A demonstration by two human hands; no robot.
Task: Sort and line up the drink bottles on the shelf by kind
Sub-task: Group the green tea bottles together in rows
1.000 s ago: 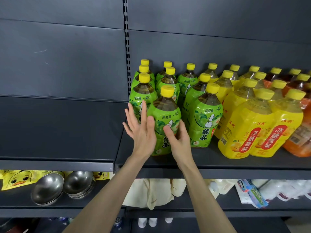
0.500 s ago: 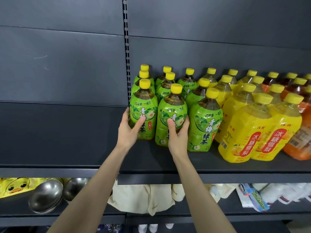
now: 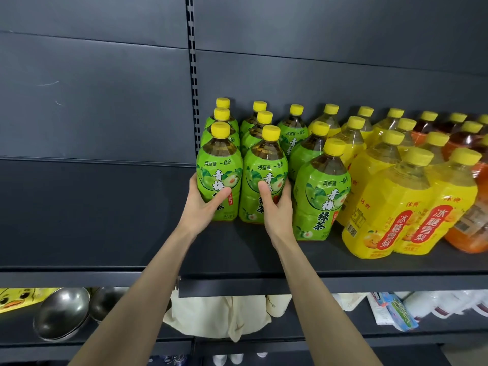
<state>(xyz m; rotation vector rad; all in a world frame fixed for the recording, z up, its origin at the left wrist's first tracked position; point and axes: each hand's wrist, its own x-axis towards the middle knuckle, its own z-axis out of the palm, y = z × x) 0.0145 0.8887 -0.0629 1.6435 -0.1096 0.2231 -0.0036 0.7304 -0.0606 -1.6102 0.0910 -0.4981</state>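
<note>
Green tea bottles stand at the shelf's left end, beside the yellow ones. We grip the two front bottles, left hand on one, right hand on its neighbour, fingers curled round them, likely to square up the rows.

dark metal shelf, left: green-labelled plastic tea bottles, rows front to back
right of these: yellow-labelled plastic bottles
far right: orange-labelled plastic bottles

I see a shop, dark metal shelving, slotted upright, rows of identical bottled drinks, steel bowls stocked below
</note>
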